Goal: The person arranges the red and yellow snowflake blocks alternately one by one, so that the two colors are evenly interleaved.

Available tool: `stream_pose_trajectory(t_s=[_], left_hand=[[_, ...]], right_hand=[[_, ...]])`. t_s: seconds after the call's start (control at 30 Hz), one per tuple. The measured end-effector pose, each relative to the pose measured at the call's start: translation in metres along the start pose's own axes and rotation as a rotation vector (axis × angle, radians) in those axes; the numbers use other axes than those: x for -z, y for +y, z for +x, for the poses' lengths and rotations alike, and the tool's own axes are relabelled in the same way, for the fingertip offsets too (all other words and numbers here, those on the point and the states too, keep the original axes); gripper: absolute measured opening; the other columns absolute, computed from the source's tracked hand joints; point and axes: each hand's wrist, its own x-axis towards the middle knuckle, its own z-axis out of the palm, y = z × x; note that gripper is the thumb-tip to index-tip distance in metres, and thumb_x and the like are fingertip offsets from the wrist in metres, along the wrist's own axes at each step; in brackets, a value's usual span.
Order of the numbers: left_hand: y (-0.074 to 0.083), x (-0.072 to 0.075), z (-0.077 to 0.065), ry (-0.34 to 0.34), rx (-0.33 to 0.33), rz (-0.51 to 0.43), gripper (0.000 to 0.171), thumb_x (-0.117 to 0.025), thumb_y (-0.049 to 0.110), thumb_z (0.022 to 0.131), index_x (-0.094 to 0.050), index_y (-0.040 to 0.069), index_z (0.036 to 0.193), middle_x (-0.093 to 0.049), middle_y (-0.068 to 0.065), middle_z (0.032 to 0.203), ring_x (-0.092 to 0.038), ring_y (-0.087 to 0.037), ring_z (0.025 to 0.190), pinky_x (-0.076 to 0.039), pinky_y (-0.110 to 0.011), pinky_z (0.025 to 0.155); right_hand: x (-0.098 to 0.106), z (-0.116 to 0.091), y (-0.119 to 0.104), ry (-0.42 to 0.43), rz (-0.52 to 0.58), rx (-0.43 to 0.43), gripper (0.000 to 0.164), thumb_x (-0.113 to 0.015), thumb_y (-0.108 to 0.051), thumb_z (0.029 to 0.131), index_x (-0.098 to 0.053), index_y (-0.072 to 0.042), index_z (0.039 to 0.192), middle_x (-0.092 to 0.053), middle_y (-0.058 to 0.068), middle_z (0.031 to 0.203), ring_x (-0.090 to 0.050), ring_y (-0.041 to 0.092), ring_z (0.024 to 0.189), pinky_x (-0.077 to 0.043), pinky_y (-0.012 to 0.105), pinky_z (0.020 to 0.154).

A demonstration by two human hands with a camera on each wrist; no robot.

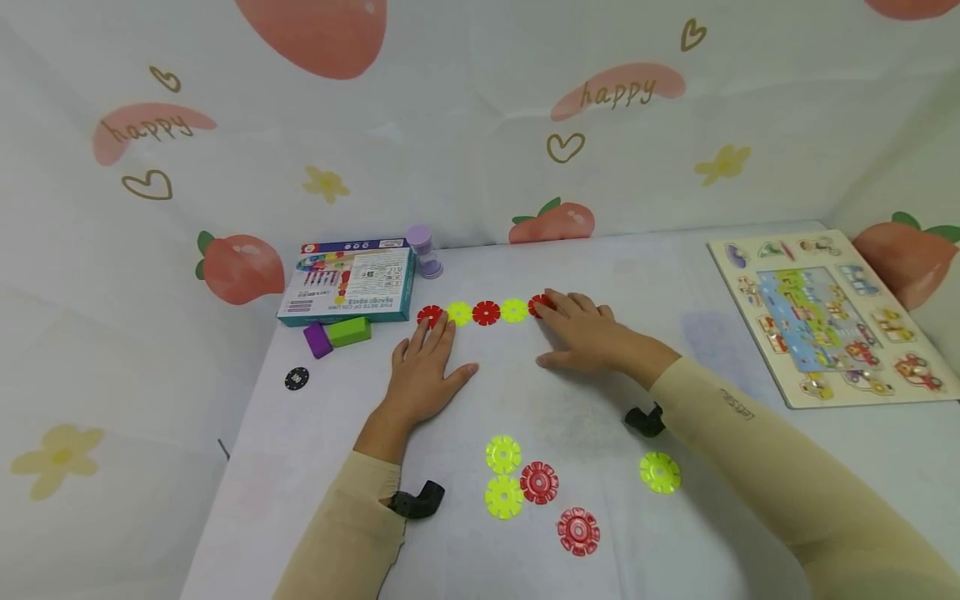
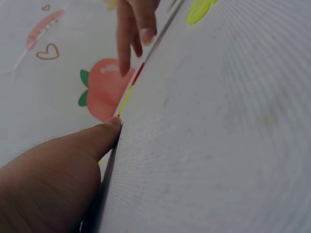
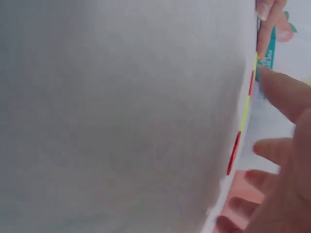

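Red and yellow notched plastic discs lie in a row across the table: a red disc at the left end, a yellow disc, a red disc, a yellow disc and a red disc at the right end. My left hand lies palm down, its fingertips at the left end of the row, partly covering the red disc. Over the right-end red disc spread the fingers of my right hand. In the right wrist view these fingers look apart from the red disc.
Nearer me lie loose yellow discs and red discs. At the back left are a box, a purple hourglass, a green block, a purple block and a black chip. A wooden puzzle board lies right.
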Motion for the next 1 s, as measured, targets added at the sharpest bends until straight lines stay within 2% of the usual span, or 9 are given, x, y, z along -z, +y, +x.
stream_pose_trajectory(t_s=[0.13, 0.23, 0.33, 0.47, 0.57, 0.67, 0.8, 0.9, 1.0], left_hand=[[0.001, -0.002, 0.002, 0.003, -0.015, 0.009, 0.088, -0.038, 0.071, 0.088, -0.016, 0.020, 0.155, -0.003, 0.003, 0.160, 0.006, -0.024, 0.144, -0.003, -0.057, 0.109], [0.003, -0.002, 0.003, 0.004, -0.016, 0.009, 0.088, -0.039, 0.072, 0.087, -0.016, 0.020, 0.155, -0.003, 0.002, 0.160, 0.006, -0.024, 0.144, -0.002, -0.057, 0.109], [0.003, -0.001, 0.003, 0.003, -0.010, 0.012, 0.088, -0.039, 0.072, 0.087, -0.015, 0.021, 0.155, -0.004, 0.002, 0.160, 0.006, -0.024, 0.144, -0.002, -0.056, 0.109], [0.002, 0.000, 0.002, -0.005, 0.000, 0.015, 0.089, -0.038, 0.072, 0.087, -0.014, 0.021, 0.155, -0.003, 0.002, 0.160, 0.007, -0.023, 0.144, -0.002, -0.056, 0.109], [0.002, 0.001, 0.001, -0.012, 0.005, 0.008, 0.089, -0.039, 0.072, 0.087, -0.014, 0.021, 0.155, -0.003, 0.002, 0.160, 0.006, -0.024, 0.144, -0.002, -0.057, 0.109], [0.001, 0.001, 0.000, -0.012, 0.004, 0.004, 0.088, -0.040, 0.071, 0.087, -0.016, 0.020, 0.155, -0.004, 0.002, 0.160, 0.005, -0.024, 0.144, -0.003, -0.057, 0.109], [0.000, 0.000, 0.000, -0.002, 0.002, 0.012, 0.088, -0.041, 0.071, 0.087, -0.016, 0.020, 0.155, -0.005, 0.001, 0.160, 0.005, -0.024, 0.144, -0.004, -0.057, 0.109], [-0.001, 0.000, 0.000, 0.005, 0.003, 0.010, 0.088, -0.041, 0.071, 0.087, -0.016, 0.020, 0.155, -0.006, 0.001, 0.160, 0.006, -0.024, 0.144, -0.004, -0.057, 0.109], [0.000, -0.001, 0.001, 0.006, -0.004, 0.001, 0.088, -0.040, 0.071, 0.087, -0.016, 0.020, 0.155, -0.005, 0.002, 0.160, 0.005, -0.024, 0.144, -0.004, -0.057, 0.109]], right_hand=[[0.004, -0.022, 0.004, 0.085, 0.143, 0.018, 0.088, -0.064, -0.059, 0.082, -0.027, -0.021, 0.152, -0.017, 0.008, 0.156, -0.019, 0.036, 0.137, -0.028, 0.064, 0.097], [0.006, -0.052, 0.007, 0.126, 0.314, 0.060, 0.082, -0.066, -0.052, 0.085, -0.030, -0.019, 0.151, -0.028, 0.006, 0.152, -0.027, 0.030, 0.135, -0.030, 0.059, 0.101], [0.002, -0.086, 0.012, 0.143, 0.494, 0.096, 0.074, -0.067, -0.045, 0.088, -0.032, -0.024, 0.149, -0.037, 0.003, 0.146, -0.039, 0.024, 0.128, -0.039, 0.051, 0.098], [-0.015, -0.128, 0.025, 0.172, 0.672, 0.105, 0.063, -0.065, -0.038, 0.091, -0.036, -0.030, 0.147, -0.047, -0.001, 0.136, -0.050, 0.020, 0.114, -0.047, 0.043, 0.089], [-0.031, -0.156, 0.037, 0.183, 0.774, 0.107, 0.057, -0.061, -0.027, 0.095, -0.037, -0.024, 0.147, -0.053, 0.001, 0.128, -0.053, 0.020, 0.107, -0.048, 0.036, 0.084], [-0.044, -0.182, 0.046, 0.147, 0.877, 0.112, 0.054, -0.058, -0.017, 0.097, -0.037, -0.017, 0.147, -0.055, 0.005, 0.123, -0.055, 0.019, 0.100, -0.048, 0.030, 0.078], [-0.056, -0.202, 0.053, 0.121, 0.849, 0.194, 0.058, -0.068, -0.015, 0.091, -0.042, -0.014, 0.143, -0.055, 0.005, 0.123, -0.054, 0.018, 0.102, -0.044, 0.023, 0.082], [-0.063, -0.207, 0.053, 0.163, 0.703, 0.248, 0.060, -0.077, -0.025, 0.082, -0.051, -0.017, 0.135, -0.054, -0.003, 0.124, -0.051, 0.014, 0.109, -0.036, 0.015, 0.090], [-0.065, -0.206, 0.050, 0.198, 0.579, 0.266, 0.053, -0.080, -0.030, 0.079, -0.057, -0.022, 0.125, -0.052, -0.008, 0.120, -0.047, 0.010, 0.110, -0.028, 0.011, 0.092]])
